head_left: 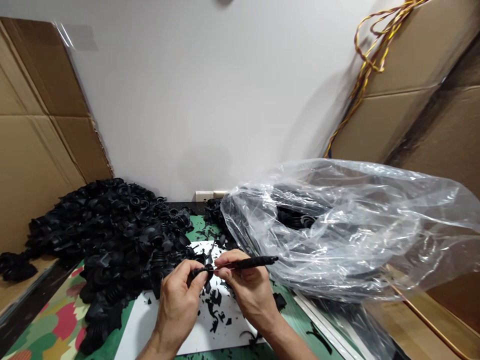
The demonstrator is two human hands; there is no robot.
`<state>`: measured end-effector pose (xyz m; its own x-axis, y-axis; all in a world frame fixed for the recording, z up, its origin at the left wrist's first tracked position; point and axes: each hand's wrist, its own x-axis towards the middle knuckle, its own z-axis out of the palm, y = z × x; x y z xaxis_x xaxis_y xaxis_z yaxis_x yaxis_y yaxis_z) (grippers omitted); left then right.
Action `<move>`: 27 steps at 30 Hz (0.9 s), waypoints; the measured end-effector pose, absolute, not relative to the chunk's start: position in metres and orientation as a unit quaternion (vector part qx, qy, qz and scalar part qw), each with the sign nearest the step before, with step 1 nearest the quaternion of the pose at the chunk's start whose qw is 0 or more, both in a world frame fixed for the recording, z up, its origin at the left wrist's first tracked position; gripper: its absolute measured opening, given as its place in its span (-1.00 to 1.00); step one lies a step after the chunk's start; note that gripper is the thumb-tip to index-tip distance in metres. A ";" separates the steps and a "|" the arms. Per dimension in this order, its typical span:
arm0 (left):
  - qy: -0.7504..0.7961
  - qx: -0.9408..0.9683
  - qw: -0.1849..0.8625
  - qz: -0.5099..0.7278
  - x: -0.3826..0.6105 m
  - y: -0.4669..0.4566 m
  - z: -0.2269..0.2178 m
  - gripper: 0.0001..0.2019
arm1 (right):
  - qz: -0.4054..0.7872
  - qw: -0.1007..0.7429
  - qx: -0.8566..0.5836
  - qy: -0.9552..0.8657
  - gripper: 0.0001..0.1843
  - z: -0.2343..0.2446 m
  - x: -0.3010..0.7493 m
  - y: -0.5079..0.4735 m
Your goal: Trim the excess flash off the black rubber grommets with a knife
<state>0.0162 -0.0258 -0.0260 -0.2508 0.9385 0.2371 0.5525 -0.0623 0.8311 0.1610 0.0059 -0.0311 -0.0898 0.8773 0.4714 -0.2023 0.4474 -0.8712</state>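
Left hand (179, 296) – one, fingers pinched on a small black part (203, 271) above the white sheet (137, 320), near middle. Right hand (250, 289) – one, closed around a slim black-handled tool (259, 261), its tip at the part. Black scraps (215, 298) lie on the sheet. A heap of black pieces (123, 227) stands left; a clear plastic bag (360, 225) lies right. Twisted wire (362, 80) hangs far right, against cardboard (397, 115).
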 end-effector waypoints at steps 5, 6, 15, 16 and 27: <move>0.648 0.579 0.204 0.451 0.016 -0.027 -0.027 -0.81 | 0.422 0.610 -0.287 -0.606 -0.95 -0.033 0.161 0.005; 0.648 0.578 0.203 0.452 0.015 -0.027 -0.027 -0.81 | 0.414 0.613 -0.283 -0.611 -0.96 -0.034 0.160 0.005; 0.626 0.587 0.229 0.459 0.021 -0.028 -0.028 -0.81 | 0.262 0.675 -0.287 -0.627 -0.91 -0.030 0.165 0.005; 0.632 0.581 0.235 0.456 0.022 -0.028 -0.028 -0.79 | 0.276 0.677 -0.314 -0.605 -0.92 -0.030 0.167 0.007; 0.661 0.550 0.233 0.454 0.016 -0.023 -0.032 -0.72 | 0.597 0.445 -0.365 -0.558 -0.60 -0.033 0.162 0.010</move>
<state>0.0163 -0.0230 -0.0320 -0.2870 0.9386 0.1913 0.5147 -0.0174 0.8572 0.1616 0.0098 -0.0332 -0.3365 0.9397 0.0610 -0.1242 0.0200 -0.9921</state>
